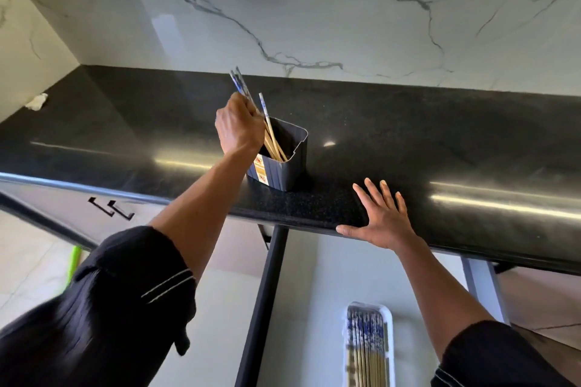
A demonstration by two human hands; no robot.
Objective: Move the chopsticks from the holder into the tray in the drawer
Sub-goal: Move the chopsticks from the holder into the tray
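The left hand (239, 129) is closing its fingers (251, 110) around a few chopsticks (243, 89) standing in the holder (283, 166) on the table (440, 141); lifting straight up should be keeping the holder from tipping. The right hand (382, 217) is resting flat, fingers spread, right of the holder. The tray (388, 317), below the holder in the drawer (314, 292), is holding more.

- bright, even daylight fills the scene.
- long streaks of glare run across the glossy black tabletop (408, 141), with a small bright spot beside the holder (279, 160).
- wide-angle bending curves the tabletop's edge.
- the left sleeve (103, 308) and the tray (367, 345) are smeared with blur.
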